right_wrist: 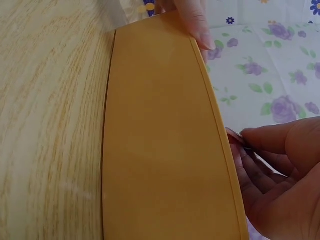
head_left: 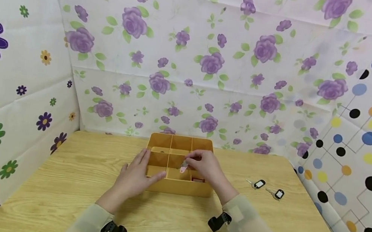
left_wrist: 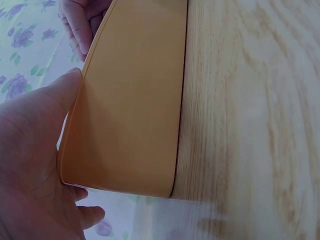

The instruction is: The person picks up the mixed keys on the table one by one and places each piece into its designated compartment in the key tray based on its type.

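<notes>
A yellow-orange divided box point(head_left: 178, 187) sits on the table with its compartments facing up. My left hand point(head_left: 134, 176) rests at its left front corner, fingers straight along the left side and thumb on the front rim; the left wrist view shows this thumb point(left_wrist: 67, 87) at the rim. Above the front middle compartment, my right hand point(head_left: 206, 167) pinches a small flat pink-and-grey item point(head_left: 183, 166), whose exact kind is unclear. In the right wrist view only a thin edge of the item point(right_wrist: 234, 135) shows between thumb and fingers. A dark red thing point(head_left: 197, 180) lies in the front right compartment.
Two keys with black tags lie right of the box: one tag point(head_left: 259, 184) nearer it, the other tag point(head_left: 279, 194) farther right. A small greenish thing point(head_left: 162, 151) shows in the back left compartment. Patterned cloths point(head_left: 191, 67) enclose the wooden table point(head_left: 93, 159).
</notes>
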